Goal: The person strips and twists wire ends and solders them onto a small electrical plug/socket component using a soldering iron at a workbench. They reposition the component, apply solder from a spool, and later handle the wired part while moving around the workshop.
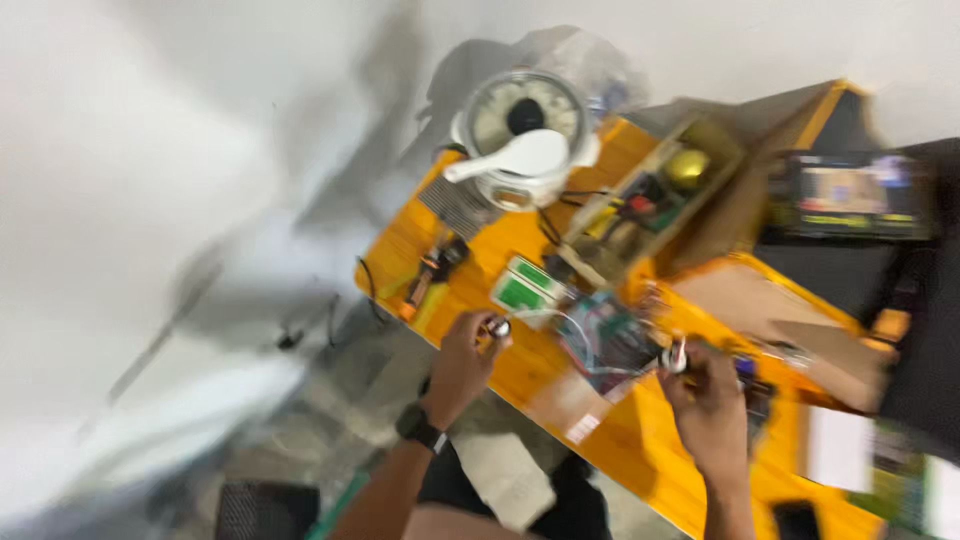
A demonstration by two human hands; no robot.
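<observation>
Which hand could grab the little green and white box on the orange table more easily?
Probably the left hand. It sits just below the green and white box on the orange table, with its fingers already pointing that way. The right hand is farther off, past a tangle of wires.

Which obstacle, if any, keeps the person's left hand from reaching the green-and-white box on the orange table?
Probably none. The left hand sits just below the green-and-white box, with bare orange table between them. It already pinches a small metallic part, though, so its fingers look occupied.
</observation>
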